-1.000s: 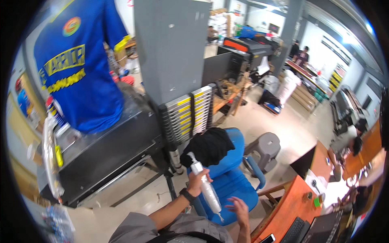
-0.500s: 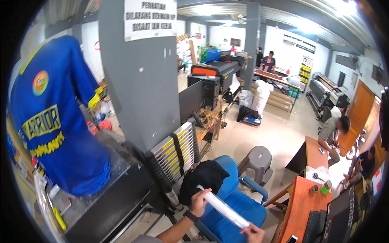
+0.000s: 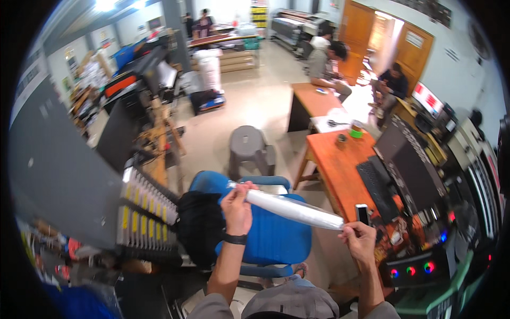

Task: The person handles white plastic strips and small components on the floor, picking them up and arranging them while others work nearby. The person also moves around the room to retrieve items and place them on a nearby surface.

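A long, slim white roll in clear plastic wrap stretches across in front of me, its right end lower than its left. My left hand, with a dark band on the wrist, pinches the twisted left end of the wrap. At the other end, my right hand grips the plastic between thumb and fingers. Beneath the roll stands a blue office chair; a black cloth is draped over its left side.
On the right is an orange desk with a keyboard, a monitor and a phone. A grey stool stands beyond the chair, a folded ladder at left. Two people sit near the open door.
The view has swung right, and the hanging blue shirt has left its upright place in the picture. Both hands keep hold of the roll, now higher in the picture and less tilted.
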`<state>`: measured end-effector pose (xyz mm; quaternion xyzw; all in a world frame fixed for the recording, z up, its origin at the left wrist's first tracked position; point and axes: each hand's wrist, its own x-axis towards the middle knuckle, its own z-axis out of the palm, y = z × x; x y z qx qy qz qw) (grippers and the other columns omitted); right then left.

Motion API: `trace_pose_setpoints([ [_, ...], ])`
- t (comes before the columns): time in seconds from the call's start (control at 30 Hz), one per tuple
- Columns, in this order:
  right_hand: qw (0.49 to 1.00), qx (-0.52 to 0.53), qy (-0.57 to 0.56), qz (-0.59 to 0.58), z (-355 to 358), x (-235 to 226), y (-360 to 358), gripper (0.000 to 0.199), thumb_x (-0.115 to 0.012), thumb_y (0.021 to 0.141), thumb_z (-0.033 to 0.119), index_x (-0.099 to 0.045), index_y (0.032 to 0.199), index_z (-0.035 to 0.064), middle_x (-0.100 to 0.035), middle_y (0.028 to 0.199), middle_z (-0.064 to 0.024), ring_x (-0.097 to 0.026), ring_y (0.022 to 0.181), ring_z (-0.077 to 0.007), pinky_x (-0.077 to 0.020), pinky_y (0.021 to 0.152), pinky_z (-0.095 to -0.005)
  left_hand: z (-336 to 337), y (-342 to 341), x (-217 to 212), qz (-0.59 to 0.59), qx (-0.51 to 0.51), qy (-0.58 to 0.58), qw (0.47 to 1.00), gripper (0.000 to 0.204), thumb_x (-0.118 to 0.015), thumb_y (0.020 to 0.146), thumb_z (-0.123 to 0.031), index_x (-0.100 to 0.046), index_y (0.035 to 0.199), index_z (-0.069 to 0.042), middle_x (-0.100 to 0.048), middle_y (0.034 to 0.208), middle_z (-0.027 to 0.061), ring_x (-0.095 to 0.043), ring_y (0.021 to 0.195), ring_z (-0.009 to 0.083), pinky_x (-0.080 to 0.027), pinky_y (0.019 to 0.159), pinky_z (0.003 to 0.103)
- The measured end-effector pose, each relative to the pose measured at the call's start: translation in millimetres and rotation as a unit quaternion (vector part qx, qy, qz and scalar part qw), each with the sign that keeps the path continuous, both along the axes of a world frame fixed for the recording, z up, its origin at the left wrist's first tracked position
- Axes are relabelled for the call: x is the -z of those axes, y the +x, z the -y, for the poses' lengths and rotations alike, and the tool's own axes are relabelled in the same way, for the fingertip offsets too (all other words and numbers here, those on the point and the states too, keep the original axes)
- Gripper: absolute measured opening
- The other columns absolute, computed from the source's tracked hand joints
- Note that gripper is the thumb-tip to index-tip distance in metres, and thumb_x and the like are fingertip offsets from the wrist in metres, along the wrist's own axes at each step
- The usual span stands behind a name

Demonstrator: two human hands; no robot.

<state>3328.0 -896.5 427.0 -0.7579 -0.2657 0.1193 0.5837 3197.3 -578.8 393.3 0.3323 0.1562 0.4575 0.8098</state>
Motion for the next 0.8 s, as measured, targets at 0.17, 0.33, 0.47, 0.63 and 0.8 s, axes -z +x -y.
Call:
trace_pose_setpoints([
  [0.17,0.992,-0.012,-0.128,0.017,37.2,-7.5,-9.6,0.018,-0.068,0.095,0.019,-0.075,0.1,0.0028,-0.074,0.081,-0.0077,-0.069,0.07,-0.014,-0.0556,0.066,-0.0309,8.6,29.7,12.9,0.033,0.114,-0.082,0.99,0.027,-0.055,0.103,-0.017,-0.06,0.114,0.007,-0.067,0.104,0.0189,-0.065,0.099,0.0294,-0.052,0.095,0.044],
  [0.33,0.982,-0.124,-0.114,-0.086,51.9,8.7,-29.5,0.019,-0.067,0.095,0.018,-0.072,0.102,0.0011,-0.074,0.087,-0.0134,-0.072,0.085,-0.0224,-0.0551,0.079,-0.0365,18.6,49.8,19.3,0.021,0.142,-0.125,0.982,0.021,-0.056,0.104,-0.029,-0.059,0.107,-0.008,-0.063,0.1,-0.0001,-0.061,0.095,0.0161,-0.049,0.101,0.042],
  [0.47,0.981,-0.129,-0.107,0.093,69.9,51.5,-10.8,0.031,-0.068,0.092,0.024,-0.067,0.115,0.0041,-0.058,0.137,-0.0181,-0.063,0.114,-0.0334,-0.0523,0.091,-0.0416,67.6,86.7,-1.0,0.049,0.177,-0.074,0.98,0.026,-0.049,0.107,-0.037,-0.049,0.093,-0.015,-0.046,0.077,-0.0045,-0.047,0.069,0.0098,-0.044,0.066,0.028],
  [0.63,0.956,-0.165,-0.011,-0.241,84.5,56.6,1.5,0.058,-0.062,0.094,0.04,-0.045,0.142,0.0108,-0.051,0.146,-0.0123,-0.06,0.121,-0.025,-0.0564,0.086,-0.0335,86.8,130.9,-24.3,0.02,0.133,-0.073,0.988,0.029,-0.051,0.106,-0.041,-0.049,0.09,-0.016,-0.043,0.073,-0.0043,-0.043,0.063,0.0082,-0.039,0.057,0.026],
  [0.8,0.988,-0.101,-0.081,-0.08,67.7,37.1,-5.9,0.068,-0.066,0.093,0.049,-0.046,0.138,0.002,-0.067,0.115,-0.0226,-0.068,0.093,-0.0303,-0.0529,0.081,-0.0414,128.4,149.7,-11.9,-0.037,0.168,-0.073,0.982,0.027,-0.053,0.104,-0.039,-0.051,0.092,-0.015,-0.047,0.075,-0.0017,-0.046,0.063,0.0099,-0.042,0.056,0.026],
])
